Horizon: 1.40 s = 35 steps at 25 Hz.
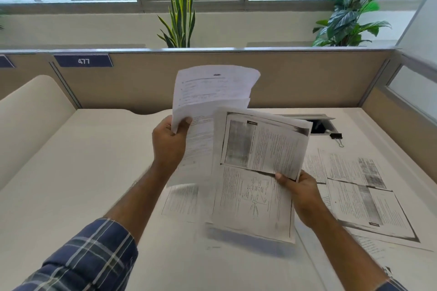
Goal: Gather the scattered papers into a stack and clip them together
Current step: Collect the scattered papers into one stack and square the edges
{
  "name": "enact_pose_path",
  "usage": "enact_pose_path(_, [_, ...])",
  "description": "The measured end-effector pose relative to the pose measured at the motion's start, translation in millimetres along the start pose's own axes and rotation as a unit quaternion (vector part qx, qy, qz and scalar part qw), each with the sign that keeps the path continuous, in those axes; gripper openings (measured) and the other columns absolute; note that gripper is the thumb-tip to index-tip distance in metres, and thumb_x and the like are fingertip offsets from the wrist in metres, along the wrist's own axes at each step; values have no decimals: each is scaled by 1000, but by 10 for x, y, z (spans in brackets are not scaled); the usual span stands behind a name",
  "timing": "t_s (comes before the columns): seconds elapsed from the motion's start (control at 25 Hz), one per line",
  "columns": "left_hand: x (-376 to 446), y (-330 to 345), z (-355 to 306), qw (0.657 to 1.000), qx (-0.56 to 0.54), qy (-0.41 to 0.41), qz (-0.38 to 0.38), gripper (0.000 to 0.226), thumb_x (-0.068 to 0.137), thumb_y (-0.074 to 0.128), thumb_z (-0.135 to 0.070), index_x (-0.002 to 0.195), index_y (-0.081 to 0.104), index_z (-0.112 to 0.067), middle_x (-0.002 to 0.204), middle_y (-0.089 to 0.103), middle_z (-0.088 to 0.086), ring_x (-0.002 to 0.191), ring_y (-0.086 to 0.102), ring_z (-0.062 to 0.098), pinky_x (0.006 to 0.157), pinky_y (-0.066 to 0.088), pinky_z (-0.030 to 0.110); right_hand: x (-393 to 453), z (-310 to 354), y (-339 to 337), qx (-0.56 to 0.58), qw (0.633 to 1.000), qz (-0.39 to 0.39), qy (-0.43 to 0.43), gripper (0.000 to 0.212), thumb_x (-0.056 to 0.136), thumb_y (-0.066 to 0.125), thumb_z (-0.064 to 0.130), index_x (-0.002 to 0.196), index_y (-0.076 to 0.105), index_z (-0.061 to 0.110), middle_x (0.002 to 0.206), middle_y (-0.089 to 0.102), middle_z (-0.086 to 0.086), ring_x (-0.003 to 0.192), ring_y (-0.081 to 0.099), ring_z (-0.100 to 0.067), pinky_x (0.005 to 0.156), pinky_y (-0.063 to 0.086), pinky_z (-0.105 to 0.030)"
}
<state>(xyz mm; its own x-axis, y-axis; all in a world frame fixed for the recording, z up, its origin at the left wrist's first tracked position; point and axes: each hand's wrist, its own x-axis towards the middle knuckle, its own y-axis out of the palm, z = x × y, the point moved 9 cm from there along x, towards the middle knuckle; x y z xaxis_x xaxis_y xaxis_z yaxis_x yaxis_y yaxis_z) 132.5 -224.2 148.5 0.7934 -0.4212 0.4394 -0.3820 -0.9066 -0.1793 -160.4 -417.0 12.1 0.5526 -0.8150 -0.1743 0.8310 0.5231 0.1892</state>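
Note:
My left hand (168, 140) grips a small bundle of white printed sheets (208, 92) by its left edge, lifted above the desk. My right hand (300, 192) pinches a printed sheet with dark photocopy patches and a diagram (257, 172), also lifted, overlapping the front of the left bundle. More printed papers (364, 194) lie spread on the desk at the right, and one sheet (182, 201) lies under the lifted ones. A black binder clip (337, 136) rests on the desk at the far right, behind the papers.
The cream desk (82, 184) is bounded by beige partition panels (295, 78) behind and at the right. An open cable hatch (319, 125) sits in the desk near the clip. Potted plants (181, 19) stand behind the partition, below windows.

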Motion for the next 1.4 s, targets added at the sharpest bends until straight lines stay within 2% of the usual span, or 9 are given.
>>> enact_pose_path(0.16, [108, -43, -453, 997, -65, 35, 31, 14, 97, 63, -31, 85, 69, -25, 76, 73, -19, 71, 72, 2, 57, 56, 16, -50, 706, 359, 18, 995, 59, -77, 25, 73, 78, 23, 98, 74, 21, 106, 77, -8, 94, 75, -28, 71, 62, -39])
enact_pose_path(0.28, [102, -57, -667, 990, -127, 22, 59, 15, 95, 62, -38, 87, 73, -30, 84, 77, -14, 78, 76, 13, 62, 60, 22, -105, 1156, 601, 33, 986, 91, -138, 21, 76, 77, 22, 97, 76, 24, 109, 76, -6, 98, 74, -26, 74, 62, -38])
enact_pose_path(0.48, [-20, -23, -633, 969, -216, -75, 94, 39, 87, 57, -55, 93, 78, -22, 92, 80, 4, 84, 78, 26, 65, 63, 35, -157, 1413, 779, 46, 979, 105, -168, 22, 77, 75, 19, 98, 75, 27, 109, 76, -3, 98, 74, -24, 75, 62, -37])
enact_pose_path(0.68, [-277, 67, -457, 946, -246, -137, 159, 71, 83, 50, -70, 121, 69, -14, 113, 76, 14, 101, 74, 32, 82, 62, 49, -180, 1240, 807, 13, 984, 111, -140, 22, 86, 71, 8, 103, 71, 21, 107, 77, -5, 96, 75, -25, 75, 63, -41])
enact_pose_path(0.8, [-407, 100, -427, 952, -196, -121, 201, 61, 78, 80, -43, 126, 64, -9, 114, 75, 14, 103, 74, 31, 87, 60, 54, -218, 1172, 790, -11, 983, 102, -155, 39, 85, 71, 2, 115, 57, 22, 109, 73, -4, 97, 74, -21, 76, 63, -40])
enact_pose_path(0.92, [-496, 93, -300, 955, -167, -150, 193, 40, 82, 80, -16, 120, 68, -8, 110, 76, 13, 98, 75, 30, 88, 58, 59, -247, 1083, 754, -40, 982, 120, -142, 45, 83, 74, 3, 118, 57, 23, 108, 74, -2, 99, 73, -20, 77, 63, -39])
enact_pose_path(1.08, [-660, 168, -218, 941, -190, -164, 225, 38, 85, 75, -16, 121, 68, -10, 114, 72, 17, 103, 72, 32, 88, 60, 51, -266, 915, 633, -80, 984, 113, -110, 27, 78, 78, 7, 101, 71, 21, 102, 76, -3, 94, 73, -24, 82, 60, -48])
enact_pose_path(1.24, [-821, 235, -114, 935, -180, -163, 256, 30, 86, 74, -8, 116, 72, -11, 112, 74, 13, 102, 72, 28, 82, 62, 40, -329, 814, 531, -48, 986, 109, -113, 29, 69, 82, 8, 94, 73, 21, 99, 77, -5, 94, 74, -24, 75, 63, -41])
enact_pose_path(1.4, [-973, 297, -46, 933, -155, -167, 280, 34, 80, 81, -17, 112, 74, -24, 108, 77, 4, 102, 73, 22, 79, 62, 35, -365, 666, 451, -64, 986, 109, -112, 33, 73, 81, 8, 92, 72, 34, 103, 77, -3, 96, 74, -23, 75, 62, -38])
